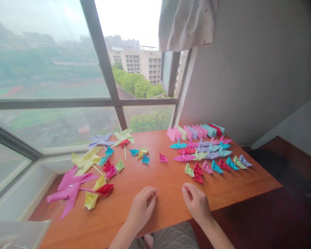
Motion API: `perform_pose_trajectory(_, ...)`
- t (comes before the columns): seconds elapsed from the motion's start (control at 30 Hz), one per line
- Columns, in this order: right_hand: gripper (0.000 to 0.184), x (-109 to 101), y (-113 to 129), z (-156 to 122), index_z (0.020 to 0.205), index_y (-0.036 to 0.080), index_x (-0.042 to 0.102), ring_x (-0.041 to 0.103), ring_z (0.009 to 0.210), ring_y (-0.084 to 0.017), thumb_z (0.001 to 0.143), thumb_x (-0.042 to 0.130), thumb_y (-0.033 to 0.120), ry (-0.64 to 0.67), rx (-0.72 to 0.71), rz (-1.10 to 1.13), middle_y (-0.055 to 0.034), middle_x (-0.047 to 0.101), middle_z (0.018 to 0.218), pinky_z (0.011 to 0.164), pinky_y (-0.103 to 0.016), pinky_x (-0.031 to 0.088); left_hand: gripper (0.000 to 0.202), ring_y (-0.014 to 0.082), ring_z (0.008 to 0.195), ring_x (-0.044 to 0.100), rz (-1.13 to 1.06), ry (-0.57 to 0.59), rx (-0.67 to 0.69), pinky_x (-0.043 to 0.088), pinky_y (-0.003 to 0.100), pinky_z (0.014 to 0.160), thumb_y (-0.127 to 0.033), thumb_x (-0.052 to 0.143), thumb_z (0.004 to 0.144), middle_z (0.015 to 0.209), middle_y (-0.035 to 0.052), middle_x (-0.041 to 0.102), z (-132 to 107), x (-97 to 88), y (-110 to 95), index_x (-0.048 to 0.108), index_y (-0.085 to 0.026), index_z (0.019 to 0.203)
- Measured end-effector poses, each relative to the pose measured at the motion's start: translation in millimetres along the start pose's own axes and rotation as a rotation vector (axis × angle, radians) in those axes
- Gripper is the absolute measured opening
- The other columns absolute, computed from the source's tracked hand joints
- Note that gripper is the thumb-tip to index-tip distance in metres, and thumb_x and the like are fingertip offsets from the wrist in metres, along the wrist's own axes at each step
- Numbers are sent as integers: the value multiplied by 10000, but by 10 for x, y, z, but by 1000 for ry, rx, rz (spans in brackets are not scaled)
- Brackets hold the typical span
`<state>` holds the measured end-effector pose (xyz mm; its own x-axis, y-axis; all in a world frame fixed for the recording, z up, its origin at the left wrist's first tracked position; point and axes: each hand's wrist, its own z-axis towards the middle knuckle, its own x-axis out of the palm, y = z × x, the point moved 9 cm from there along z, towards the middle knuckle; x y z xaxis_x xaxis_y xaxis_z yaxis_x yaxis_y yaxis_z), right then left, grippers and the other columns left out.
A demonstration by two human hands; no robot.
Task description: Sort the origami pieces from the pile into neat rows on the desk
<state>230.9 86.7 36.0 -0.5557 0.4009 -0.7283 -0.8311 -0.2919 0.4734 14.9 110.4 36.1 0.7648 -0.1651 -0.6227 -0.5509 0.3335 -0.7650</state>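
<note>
My left hand point(143, 206) rests at the table's near side, its fingers curled in towards the thumb; nothing shows in it. To its right, my right hand point(196, 201) is likewise curled loosely closed, with nothing visible in its grasp. Just beyond the right hand lie red paper boats point(198, 169) and a light green paper boat point(189, 170). A row of small paper boats point(217, 167) continues to the right. Between and beyond the hands sits a single pink paper boat point(163, 158). A yellow paper boat point(91, 200) lies left of my left hand.
Paper pinwheels point(72, 186) and scattered boats cover the table's left part. Rows of paper cranes point(184, 157) and upright folded papers point(195, 131) stand at the back right. The wooden table point(145, 180) meets a window point(116, 102) and a wall point(238, 69).
</note>
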Motion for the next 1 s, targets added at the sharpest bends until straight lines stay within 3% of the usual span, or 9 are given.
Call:
perform_pose_trajectory(0.17, 245, 158, 128, 45, 925, 197, 659, 662, 662, -144, 962, 427, 266, 42, -37, 42, -42, 685, 768, 662, -231, 516, 214, 146, 674, 650, 79, -96, -8, 509, 236, 627, -178, 458, 892, 849, 43, 706, 203, -167, 116, 661, -192, 957)
perform_pose_trajectory(0.43, 258, 207, -40, 18, 968, 201, 664, 703, 780, -178, 958, 418, 278, 44, 41, 149, -69, 718, 875, 716, -263, 563, 206, 159, 694, 650, 330, -229, -95, 485, 268, 664, -262, 483, 917, 927, 34, 702, 704, -510, 325, 632, -206, 1047)
perform_pose_trajectory(0.6, 269, 223, -73, 17, 966, 201, 670, 709, 801, -184, 958, 414, 283, 42, 68, 185, -73, 722, 884, 725, -270, 573, 232, 197, 764, 663, 478, -211, -122, 458, 268, 645, -298, 533, 909, 1003, 56, 689, 856, -509, 313, 635, -221, 1102)
perform_pose_trajectory(0.77, 261, 203, -60, 28, 961, 201, 675, 710, 793, -180, 949, 425, 275, 31, 68, 198, -67, 723, 877, 709, -259, 574, 177, 214, 823, 668, 572, -176, -127, 448, 258, 645, -275, 534, 909, 967, 54, 688, 918, -478, 314, 661, -230, 1025)
perform_pose_trajectory(1.0, 260, 210, -79, 24, 962, 206, 676, 707, 792, -177, 951, 426, 276, 29, 65, 196, -64, 723, 879, 707, -253, 569, 173, 196, 817, 665, 590, -141, -78, 455, 245, 663, -244, 485, 933, 942, 41, 682, 814, -446, 228, 657, -234, 947)
